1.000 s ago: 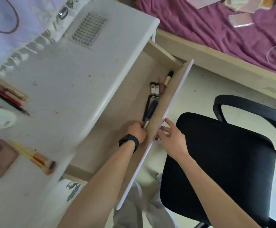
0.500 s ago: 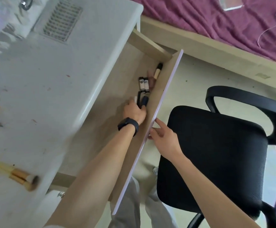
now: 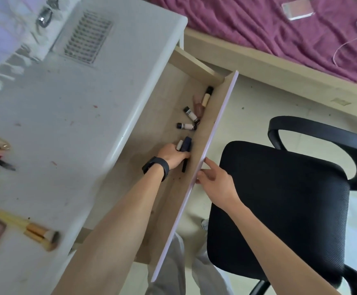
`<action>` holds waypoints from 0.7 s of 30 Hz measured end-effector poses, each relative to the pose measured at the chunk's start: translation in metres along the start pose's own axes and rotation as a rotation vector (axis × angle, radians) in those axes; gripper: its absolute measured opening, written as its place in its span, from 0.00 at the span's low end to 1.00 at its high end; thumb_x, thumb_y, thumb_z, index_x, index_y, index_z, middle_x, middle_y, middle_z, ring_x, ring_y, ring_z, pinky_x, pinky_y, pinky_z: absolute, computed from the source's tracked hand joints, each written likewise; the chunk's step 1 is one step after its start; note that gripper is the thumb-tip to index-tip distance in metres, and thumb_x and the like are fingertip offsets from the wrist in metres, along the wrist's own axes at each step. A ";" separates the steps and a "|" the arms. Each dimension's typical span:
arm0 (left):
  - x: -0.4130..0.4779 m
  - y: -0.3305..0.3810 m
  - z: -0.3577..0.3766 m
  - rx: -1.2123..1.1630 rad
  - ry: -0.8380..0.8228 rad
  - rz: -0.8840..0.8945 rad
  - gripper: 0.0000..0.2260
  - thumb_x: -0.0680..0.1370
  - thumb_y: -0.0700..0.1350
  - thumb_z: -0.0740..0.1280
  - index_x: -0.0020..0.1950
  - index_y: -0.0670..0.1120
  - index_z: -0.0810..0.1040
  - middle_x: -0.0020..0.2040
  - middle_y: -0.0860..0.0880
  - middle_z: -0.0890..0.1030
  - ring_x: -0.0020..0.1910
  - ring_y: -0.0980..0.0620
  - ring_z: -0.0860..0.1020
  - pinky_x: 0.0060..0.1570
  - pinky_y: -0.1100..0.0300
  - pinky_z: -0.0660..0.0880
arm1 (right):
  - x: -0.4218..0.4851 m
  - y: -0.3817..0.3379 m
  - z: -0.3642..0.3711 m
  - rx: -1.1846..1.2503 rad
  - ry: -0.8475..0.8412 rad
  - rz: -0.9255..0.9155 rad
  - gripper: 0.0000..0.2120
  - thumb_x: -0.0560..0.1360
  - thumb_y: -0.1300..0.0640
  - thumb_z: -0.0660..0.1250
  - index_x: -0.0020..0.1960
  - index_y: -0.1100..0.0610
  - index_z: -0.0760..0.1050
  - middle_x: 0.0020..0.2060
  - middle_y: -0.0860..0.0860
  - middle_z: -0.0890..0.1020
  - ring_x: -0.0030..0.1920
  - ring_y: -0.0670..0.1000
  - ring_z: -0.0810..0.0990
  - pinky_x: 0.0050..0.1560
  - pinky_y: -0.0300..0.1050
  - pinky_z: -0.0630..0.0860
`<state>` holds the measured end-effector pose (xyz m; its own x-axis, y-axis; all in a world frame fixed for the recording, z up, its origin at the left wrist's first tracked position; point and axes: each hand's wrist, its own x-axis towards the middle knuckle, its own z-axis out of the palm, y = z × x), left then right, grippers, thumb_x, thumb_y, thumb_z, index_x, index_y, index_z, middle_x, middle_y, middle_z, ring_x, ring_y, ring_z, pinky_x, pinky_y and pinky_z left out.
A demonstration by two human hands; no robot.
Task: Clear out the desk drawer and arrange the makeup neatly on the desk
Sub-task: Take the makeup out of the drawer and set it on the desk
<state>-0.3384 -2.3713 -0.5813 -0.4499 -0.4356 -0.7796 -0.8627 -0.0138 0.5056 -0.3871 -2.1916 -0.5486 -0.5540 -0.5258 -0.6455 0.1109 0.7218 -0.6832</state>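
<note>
Left hand point(image 3: 173, 155) inside drawer point(image 3: 196, 182), fist closed round dark pens point(image 3: 185, 150). Right hand point(image 3: 217, 184) open, fingertips touching drawer front edge.

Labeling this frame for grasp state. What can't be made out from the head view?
- How many items the left hand holds in the drawer: its fingers cover the dark tubes.
- Labels on the small bottles: too small.
- Items at the desk's left side: cut off by the frame edge and blurred.
- Right hand's fingertips behind the drawer front: hidden, so its grip is unclear.
</note>
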 end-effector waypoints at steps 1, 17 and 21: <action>-0.004 -0.003 -0.001 -0.030 -0.013 0.025 0.11 0.74 0.52 0.72 0.41 0.46 0.76 0.35 0.50 0.77 0.34 0.52 0.75 0.32 0.59 0.65 | -0.001 -0.001 -0.002 0.004 -0.003 0.003 0.25 0.82 0.51 0.63 0.78 0.46 0.64 0.50 0.38 0.83 0.52 0.40 0.82 0.39 0.25 0.73; -0.128 0.013 -0.076 -0.185 -0.255 0.286 0.15 0.73 0.58 0.75 0.29 0.55 0.76 0.25 0.59 0.72 0.22 0.62 0.69 0.24 0.71 0.62 | -0.037 -0.098 -0.011 0.394 -0.045 -0.118 0.22 0.75 0.43 0.73 0.32 0.57 0.72 0.31 0.56 0.65 0.33 0.53 0.62 0.35 0.46 0.61; -0.147 0.004 -0.105 -0.153 -0.141 0.296 0.11 0.71 0.59 0.76 0.38 0.53 0.83 0.36 0.55 0.85 0.38 0.58 0.83 0.41 0.64 0.76 | -0.043 -0.127 0.004 0.363 -0.130 -0.188 0.16 0.76 0.47 0.72 0.37 0.58 0.82 0.29 0.50 0.78 0.32 0.46 0.74 0.37 0.39 0.72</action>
<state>-0.2515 -2.4015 -0.4258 -0.7116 -0.3128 -0.6292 -0.6506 -0.0450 0.7581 -0.3742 -2.2620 -0.4353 -0.4864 -0.7021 -0.5201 0.3141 0.4150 -0.8539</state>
